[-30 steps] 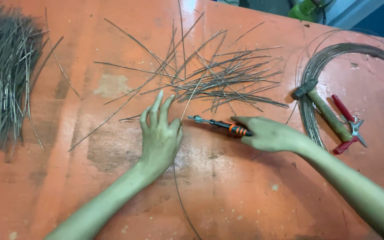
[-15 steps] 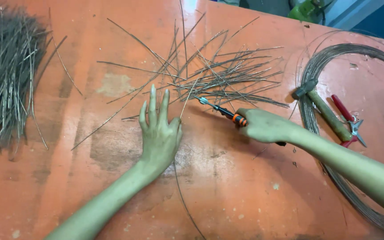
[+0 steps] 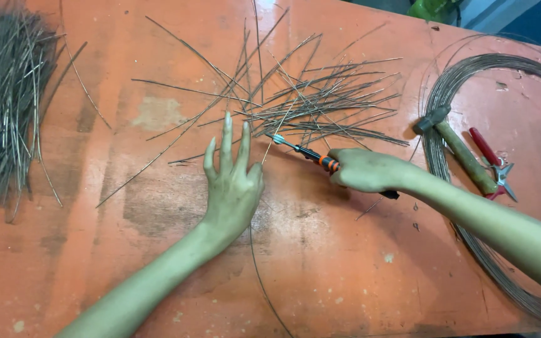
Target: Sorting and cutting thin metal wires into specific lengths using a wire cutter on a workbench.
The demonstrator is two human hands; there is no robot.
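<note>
Gripping an orange-and-black screwdriver (image 3: 311,155), the right hand (image 3: 364,170) now points its tip nearer the thin, stiff wire pieces (image 3: 320,103); the left hand (image 3: 233,184) stays flat, fingers spread, on the scuffed orange table (image 3: 158,250).

No packages, labels, signs or screens show anywhere in this view.

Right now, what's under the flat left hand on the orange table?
A long thin wire runs from the table's near edge up under the left hand and shows again past the fingers. The stretch beneath the palm is covered, so anything else there can't be seen.
</note>
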